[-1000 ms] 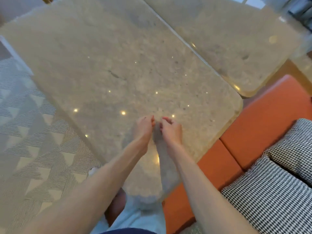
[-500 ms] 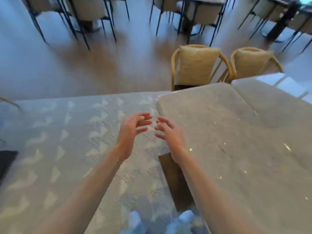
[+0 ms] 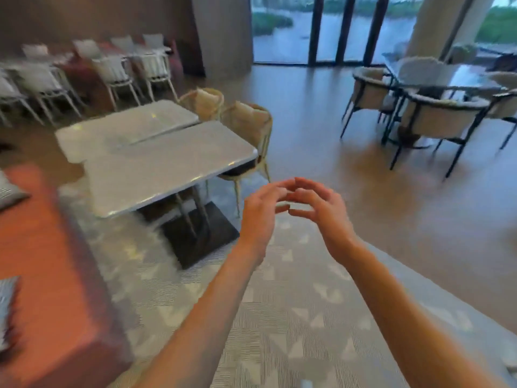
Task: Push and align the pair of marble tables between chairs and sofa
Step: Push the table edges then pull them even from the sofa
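While both hands [image 3: 291,208] hover loosely curled, fingertips touching, marble tables [image 3: 156,152] stand apart, unlabelled.

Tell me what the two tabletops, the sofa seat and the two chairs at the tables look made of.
Near tabletop and far tabletop: pale grey, glossy, with glints along the edges; probably polished marble or a lookalike. Sofa seat: matte orange, likely woven fabric; blur hides the weave. Two chairs: tan curved frames, possibly rattan or wood, with beige cushions; too blurred to be sure.
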`<state>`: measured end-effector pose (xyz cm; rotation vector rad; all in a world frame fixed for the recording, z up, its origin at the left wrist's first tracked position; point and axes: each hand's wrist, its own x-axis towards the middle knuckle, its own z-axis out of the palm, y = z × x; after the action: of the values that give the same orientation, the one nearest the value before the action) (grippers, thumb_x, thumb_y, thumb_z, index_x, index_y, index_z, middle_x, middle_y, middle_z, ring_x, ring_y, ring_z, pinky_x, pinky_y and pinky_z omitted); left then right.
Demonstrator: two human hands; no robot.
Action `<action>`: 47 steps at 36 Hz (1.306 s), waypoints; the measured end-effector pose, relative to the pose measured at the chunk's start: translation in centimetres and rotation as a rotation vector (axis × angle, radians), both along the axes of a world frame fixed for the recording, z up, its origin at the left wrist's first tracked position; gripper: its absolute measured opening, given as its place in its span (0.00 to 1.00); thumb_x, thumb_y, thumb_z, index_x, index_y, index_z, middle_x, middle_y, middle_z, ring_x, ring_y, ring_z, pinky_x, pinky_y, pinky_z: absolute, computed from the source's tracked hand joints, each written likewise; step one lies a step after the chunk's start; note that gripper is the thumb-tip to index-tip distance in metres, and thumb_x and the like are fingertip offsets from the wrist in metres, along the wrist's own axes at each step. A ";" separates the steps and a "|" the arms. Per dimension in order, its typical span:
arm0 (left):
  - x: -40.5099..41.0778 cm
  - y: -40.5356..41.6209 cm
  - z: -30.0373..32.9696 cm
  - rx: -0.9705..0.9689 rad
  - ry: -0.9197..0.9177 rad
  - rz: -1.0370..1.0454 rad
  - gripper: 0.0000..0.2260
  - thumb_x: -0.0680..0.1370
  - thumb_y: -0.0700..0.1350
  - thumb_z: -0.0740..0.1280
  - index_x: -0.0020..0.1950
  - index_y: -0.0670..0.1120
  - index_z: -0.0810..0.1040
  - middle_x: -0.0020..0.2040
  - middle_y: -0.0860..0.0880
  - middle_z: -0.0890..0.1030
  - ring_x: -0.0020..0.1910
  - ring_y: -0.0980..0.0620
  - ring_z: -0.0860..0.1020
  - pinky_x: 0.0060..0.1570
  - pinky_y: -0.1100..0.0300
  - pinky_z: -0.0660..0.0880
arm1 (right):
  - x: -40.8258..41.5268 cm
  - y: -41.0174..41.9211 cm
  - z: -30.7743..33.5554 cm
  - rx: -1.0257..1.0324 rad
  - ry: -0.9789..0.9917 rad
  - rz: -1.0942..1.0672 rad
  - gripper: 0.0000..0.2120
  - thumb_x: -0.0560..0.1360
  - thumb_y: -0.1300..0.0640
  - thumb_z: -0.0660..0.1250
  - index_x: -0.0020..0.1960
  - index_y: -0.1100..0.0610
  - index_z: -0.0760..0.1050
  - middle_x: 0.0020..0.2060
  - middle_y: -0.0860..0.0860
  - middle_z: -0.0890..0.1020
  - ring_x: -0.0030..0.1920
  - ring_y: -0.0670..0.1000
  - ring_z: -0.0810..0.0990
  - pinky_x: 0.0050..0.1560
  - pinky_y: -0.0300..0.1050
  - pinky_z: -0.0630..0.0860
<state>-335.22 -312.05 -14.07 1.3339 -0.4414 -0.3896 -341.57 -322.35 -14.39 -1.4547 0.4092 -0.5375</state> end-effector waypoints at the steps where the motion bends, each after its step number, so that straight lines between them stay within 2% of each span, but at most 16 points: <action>1: 1.6 0.3 0.2 0.001 -0.002 0.038 0.14 0.80 0.37 0.59 0.56 0.41 0.84 0.53 0.44 0.86 0.55 0.45 0.83 0.56 0.52 0.79 | 2.0 0.1 0.0 -0.005 -0.006 0.047 0.10 0.79 0.61 0.65 0.54 0.50 0.81 0.47 0.49 0.87 0.53 0.51 0.85 0.54 0.52 0.82; 4: 6.2 0.7 0.8 0.000 -0.022 0.156 0.15 0.79 0.36 0.59 0.54 0.44 0.84 0.52 0.46 0.86 0.53 0.49 0.83 0.54 0.56 0.80 | 7.9 0.0 0.0 0.004 -0.028 0.164 0.11 0.79 0.61 0.65 0.57 0.50 0.81 0.50 0.50 0.87 0.53 0.50 0.85 0.55 0.52 0.82; 7: 10.0 0.5 1.8 0.008 -0.032 0.255 0.15 0.79 0.35 0.59 0.53 0.46 0.85 0.51 0.48 0.86 0.51 0.54 0.83 0.54 0.57 0.79 | 13.2 -0.7 0.5 0.026 -0.052 0.266 0.11 0.80 0.62 0.64 0.56 0.51 0.81 0.49 0.49 0.87 0.52 0.50 0.85 0.54 0.51 0.82; 10: 12.9 0.4 2.4 0.048 -0.031 0.312 0.15 0.80 0.36 0.59 0.53 0.47 0.85 0.53 0.49 0.86 0.56 0.53 0.82 0.60 0.51 0.78 | 17.0 -1.6 0.8 0.001 -0.040 0.329 0.11 0.80 0.59 0.65 0.59 0.50 0.80 0.49 0.46 0.87 0.53 0.47 0.85 0.52 0.46 0.83; 12: 15.3 0.3 2.8 0.065 -0.029 0.379 0.14 0.81 0.38 0.60 0.56 0.47 0.84 0.56 0.49 0.85 0.58 0.51 0.81 0.64 0.47 0.76 | 19.9 -2.7 1.1 -0.014 -0.038 0.359 0.11 0.79 0.57 0.66 0.60 0.49 0.80 0.52 0.46 0.86 0.53 0.47 0.85 0.54 0.46 0.83; 18: 22.0 1.1 2.4 0.085 -0.040 0.488 0.14 0.81 0.38 0.59 0.58 0.47 0.83 0.58 0.51 0.84 0.60 0.51 0.81 0.63 0.51 0.76 | 28.5 -3.9 1.7 -0.009 -0.052 0.415 0.12 0.79 0.60 0.65 0.61 0.53 0.80 0.54 0.49 0.85 0.53 0.49 0.85 0.54 0.49 0.83; 23: 28.4 2.9 0.6 0.116 -0.036 0.547 0.14 0.82 0.38 0.60 0.58 0.49 0.83 0.58 0.53 0.84 0.60 0.55 0.80 0.66 0.50 0.75 | 35.6 -2.3 -0.3 -0.008 -0.012 0.508 0.12 0.79 0.60 0.66 0.60 0.51 0.80 0.55 0.48 0.85 0.55 0.49 0.84 0.56 0.51 0.82; 27: 34.4 3.3 -1.1 0.110 -0.025 0.532 0.14 0.82 0.39 0.59 0.59 0.50 0.83 0.58 0.54 0.84 0.59 0.56 0.80 0.66 0.50 0.75 | 41.3 -1.4 -2.5 -0.081 -0.019 0.572 0.12 0.80 0.58 0.65 0.61 0.47 0.80 0.55 0.45 0.85 0.56 0.46 0.83 0.55 0.48 0.82; 30: 38.7 2.2 -1.5 0.109 0.015 0.484 0.14 0.82 0.39 0.59 0.59 0.48 0.83 0.58 0.51 0.84 0.60 0.54 0.80 0.66 0.49 0.74 | 45.2 -1.7 -3.4 -0.065 0.004 0.537 0.12 0.80 0.59 0.65 0.60 0.48 0.80 0.54 0.46 0.85 0.54 0.47 0.84 0.51 0.45 0.83; 33: 42.5 0.2 -1.7 0.108 0.006 0.431 0.13 0.83 0.41 0.59 0.58 0.50 0.83 0.57 0.52 0.84 0.59 0.55 0.80 0.64 0.53 0.76 | 48.6 -2.7 -3.2 -0.096 0.019 0.493 0.11 0.81 0.58 0.64 0.59 0.47 0.80 0.51 0.43 0.85 0.53 0.46 0.85 0.50 0.44 0.83; 40: 52.3 -6.9 -4.3 0.194 -0.016 0.290 0.13 0.83 0.42 0.59 0.63 0.50 0.81 0.58 0.54 0.83 0.58 0.57 0.80 0.61 0.57 0.77 | 56.0 -9.6 -3.6 -0.134 0.092 0.367 0.10 0.81 0.58 0.64 0.59 0.47 0.79 0.50 0.42 0.86 0.52 0.45 0.84 0.51 0.44 0.83; 42: 54.1 -8.6 -5.5 0.226 -0.022 0.268 0.13 0.83 0.42 0.60 0.63 0.51 0.81 0.58 0.56 0.83 0.58 0.59 0.80 0.58 0.62 0.78 | 57.4 -11.5 -4.4 -0.151 0.135 0.353 0.12 0.81 0.58 0.64 0.62 0.51 0.79 0.52 0.45 0.85 0.53 0.46 0.84 0.53 0.46 0.83; 45: 57.6 -12.3 -8.3 0.292 -0.020 0.229 0.12 0.82 0.43 0.61 0.59 0.56 0.81 0.57 0.59 0.82 0.54 0.67 0.78 0.49 0.74 0.75 | 60.4 -15.6 -6.7 -0.182 0.239 0.327 0.14 0.80 0.59 0.64 0.65 0.55 0.77 0.57 0.48 0.83 0.55 0.47 0.83 0.55 0.47 0.82; 47: 60.2 -14.5 -10.5 0.344 0.010 0.215 0.12 0.82 0.43 0.63 0.58 0.58 0.81 0.57 0.61 0.81 0.54 0.68 0.78 0.46 0.75 0.73 | 62.9 -18.7 -8.7 -0.217 0.322 0.332 0.15 0.80 0.58 0.64 0.66 0.55 0.76 0.59 0.48 0.81 0.55 0.46 0.81 0.56 0.46 0.81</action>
<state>-275.01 -326.60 -24.59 1.6950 -0.2239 -0.3003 -278.69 -341.09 -23.08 -1.7846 0.3580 -0.0796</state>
